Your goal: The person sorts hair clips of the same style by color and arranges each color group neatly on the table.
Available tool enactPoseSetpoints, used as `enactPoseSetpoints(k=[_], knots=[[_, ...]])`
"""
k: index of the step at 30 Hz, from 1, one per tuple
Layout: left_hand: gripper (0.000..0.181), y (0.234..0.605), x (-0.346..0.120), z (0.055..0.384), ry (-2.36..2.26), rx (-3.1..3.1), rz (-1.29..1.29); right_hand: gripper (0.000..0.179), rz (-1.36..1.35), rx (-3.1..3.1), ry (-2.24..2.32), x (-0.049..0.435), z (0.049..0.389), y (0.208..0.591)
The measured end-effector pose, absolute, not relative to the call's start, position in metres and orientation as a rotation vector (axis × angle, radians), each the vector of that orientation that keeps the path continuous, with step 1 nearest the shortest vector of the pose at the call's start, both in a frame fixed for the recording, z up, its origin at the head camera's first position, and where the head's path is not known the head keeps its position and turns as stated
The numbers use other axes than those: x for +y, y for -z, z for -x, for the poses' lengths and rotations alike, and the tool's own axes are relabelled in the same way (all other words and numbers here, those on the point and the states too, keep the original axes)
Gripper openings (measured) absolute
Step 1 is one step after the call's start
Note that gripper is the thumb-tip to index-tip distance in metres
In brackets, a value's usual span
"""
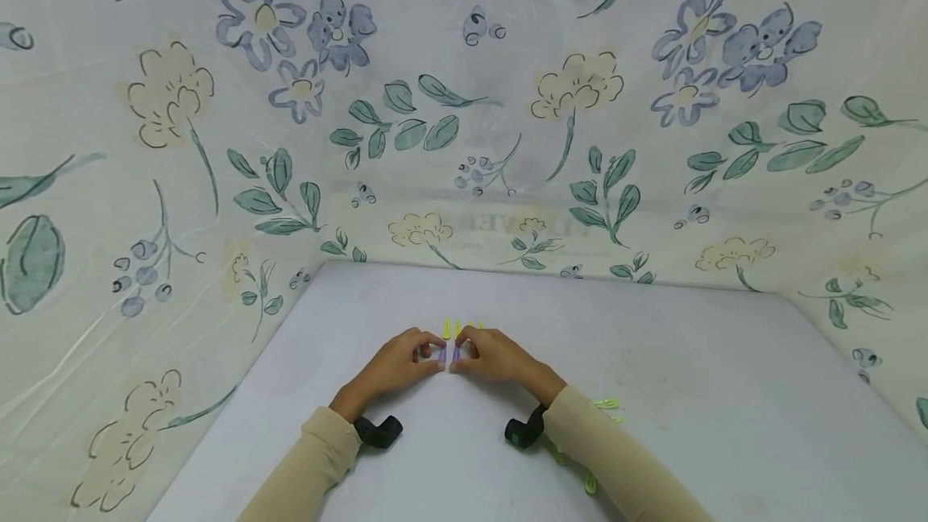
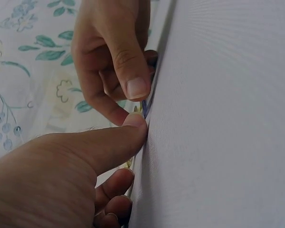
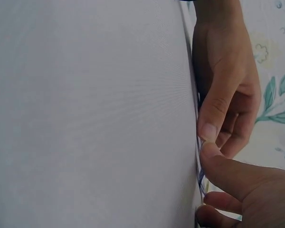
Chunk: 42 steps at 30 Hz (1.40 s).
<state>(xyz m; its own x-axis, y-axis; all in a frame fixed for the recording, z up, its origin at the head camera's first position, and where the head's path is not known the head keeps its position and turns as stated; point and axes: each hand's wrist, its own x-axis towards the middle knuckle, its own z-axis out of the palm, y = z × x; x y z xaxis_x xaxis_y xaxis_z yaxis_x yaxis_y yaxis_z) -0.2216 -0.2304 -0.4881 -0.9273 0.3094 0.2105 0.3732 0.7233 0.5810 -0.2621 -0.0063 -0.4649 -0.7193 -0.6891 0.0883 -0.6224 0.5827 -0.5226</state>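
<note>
Two small purple snap hair clips stand side by side on the white table (image 1: 696, 377). My left hand (image 1: 399, 361) pinches the left purple clip (image 1: 442, 355) between thumb and index finger. The right purple clip (image 1: 456, 354) is pinched lengthwise by thumb and index finger of my right hand (image 1: 500, 357). The two hands face each other with a narrow gap between. Just beyond the fingertips lies a row of yellow hair clips (image 1: 446, 329), partly covered by the right hand. In the right wrist view, a purple clip (image 3: 201, 176) shows behind the right thumb.
Several yellow-green hair clips (image 1: 590, 482) lie scattered by the right forearm, some partly hidden under the sleeve (image 1: 616, 449). Black wrist cameras (image 1: 380, 432) sit below both wrists. A flowered sheet (image 1: 493, 143) hangs behind the table and along its sides.
</note>
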Motion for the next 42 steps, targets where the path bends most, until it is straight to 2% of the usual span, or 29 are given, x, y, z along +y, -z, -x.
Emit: enactPoseSetpoints(k=[15, 23, 42], knots=[[0.035, 0.496, -0.222, 0.221, 0.990, -2.842, 0.556, 0.042, 1.113, 2.647, 0.823, 0.005, 0.260, 0.472], [0.034, 0.497, -0.221, 0.217, 1.006, -2.823, 0.568, 0.042, 1.104, 2.575, 0.829, 0.020, 0.258, 0.462], [0.036, 0.491, -0.228, 0.225, 0.990, -2.860, 0.484, 0.035, 1.030, 2.665, 0.888, 0.119, 0.230, 0.416]])
